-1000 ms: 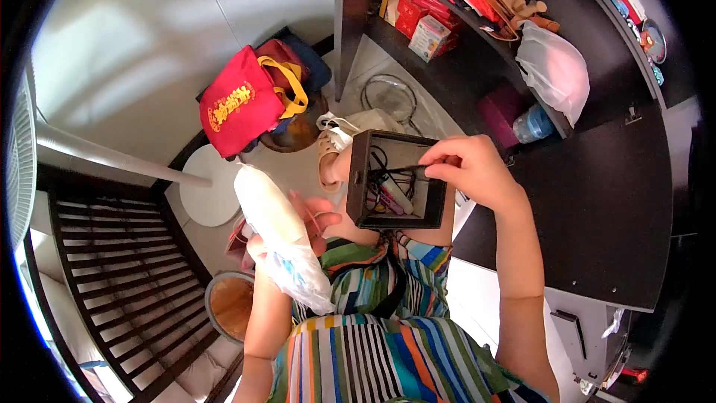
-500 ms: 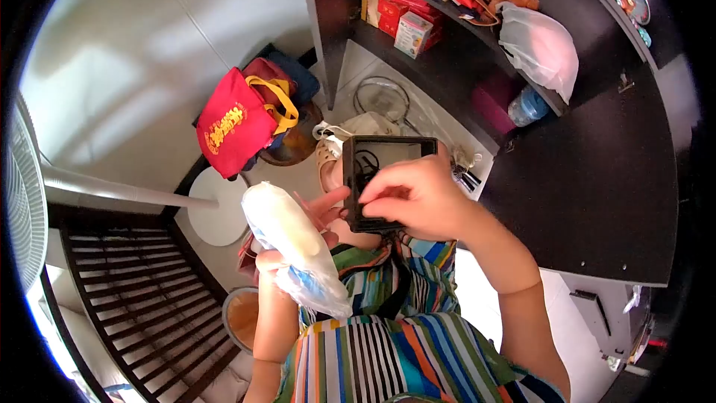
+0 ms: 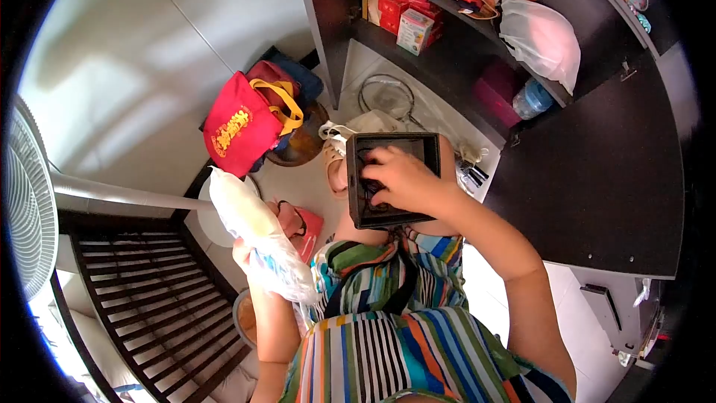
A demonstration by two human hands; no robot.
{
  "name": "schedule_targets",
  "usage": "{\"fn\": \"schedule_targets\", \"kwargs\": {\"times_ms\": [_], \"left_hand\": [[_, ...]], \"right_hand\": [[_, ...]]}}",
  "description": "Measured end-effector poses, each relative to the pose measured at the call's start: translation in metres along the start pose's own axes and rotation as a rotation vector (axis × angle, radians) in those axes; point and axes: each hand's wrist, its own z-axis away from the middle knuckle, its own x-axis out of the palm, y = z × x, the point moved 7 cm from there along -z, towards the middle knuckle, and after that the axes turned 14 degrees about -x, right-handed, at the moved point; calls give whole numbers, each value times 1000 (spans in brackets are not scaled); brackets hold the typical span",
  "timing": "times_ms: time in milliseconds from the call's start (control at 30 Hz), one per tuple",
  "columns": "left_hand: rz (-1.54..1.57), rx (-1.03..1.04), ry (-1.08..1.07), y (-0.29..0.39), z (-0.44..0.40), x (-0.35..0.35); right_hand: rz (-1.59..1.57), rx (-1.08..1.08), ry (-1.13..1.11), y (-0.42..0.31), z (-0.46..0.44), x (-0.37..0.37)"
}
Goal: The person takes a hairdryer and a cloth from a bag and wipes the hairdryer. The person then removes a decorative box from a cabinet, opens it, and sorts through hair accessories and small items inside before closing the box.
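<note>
Right hand (image 3: 403, 181) in the dark box (image 3: 353, 194)
We note the box at our knees, our right fingers curled inside, their grip undeterminable; our left hand (image 3: 242, 252) grasps the white plastic bag (image 3: 253, 213) beside it.

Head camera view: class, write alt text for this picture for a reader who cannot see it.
A person's right hand reaches into a dark open box over their knees while their left hand holds a pale plastic-wrapped package. Around them are a dark cabinet with shelves, a red bag and a fan.
</note>
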Motion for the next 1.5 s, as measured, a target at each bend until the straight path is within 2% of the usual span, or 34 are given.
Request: {"fn": "schedule_targets", "kwargs": {"times_ms": [67,133,167,200,233,300,367,400,467,500,567,700,733,833,933,1067,1133,1200,1267,1333,1367,1467,1500], "left_hand": [[33,-4,-20,1,1,2],[96,-22,-116,2,3,7],[132,-46,-160,3,6,4],[132,-17,-121,3,8,1],[129,8,-82,2,9,-1],[151,43,43,2,15,-13],[184,-1,46,3,16,-21],[170,-10,-4,3,13,-20],[109,-12,-154,3,7,-12],[62,-3,-253,3,5,-5],[44,37,-218,4,5,-3],[-9,72,-8,5,3,8],[-19,65,-19,5,2,9],[-60,74,-84,5,2,4],[-89,97,-127,3,9,-23],[-52,59,-96,2,4,-20],[-35,55,-72,0,1,-12],[-8,64,24,-3,2,-13],[-56,77,42,-3,3,-13],[-30,71,21,-7,4,-11],[-5,107,92,-9,5,-13],[69,56,-3,-15,2,-17],[71,46,28,-17,3,-18]], "right_hand": [[36,-31,-3,6,-1,8],[-267,80,145,14,-3,-23],[-315,268,213,11,-2,-51],[-406,234,355,20,1,-66],[-352,195,394,7,-3,-98],[-526,160,572,-12,-5,-140],[-549,79,579,-31,-8,-164],[-577,-43,637,-37,-7,-173],[-573,34,726,-48,-2,-192],[-579,1,758,-54,-2,-201],[-593,-64,824,-61,-3,-220],[-357,-136,992,-84,-10,-255],[-294,-150,1029,-88,-10,-260],[-268,-217,918,-91,-13,-258],[-473,-113,732,-65,-19,-224],[-803,157,445,-47,-27,-108],[-722,60,345,-47,-33,-84],[-287,-148,220,-52,-36,-95],[92,18,-74,-21,-19,-79],[237,339,-558,2,0,-57],[275,337,-546,6,2,-48],[367,351,-532,8,2,-17],[343,380,-539,15,3,-5]]}}
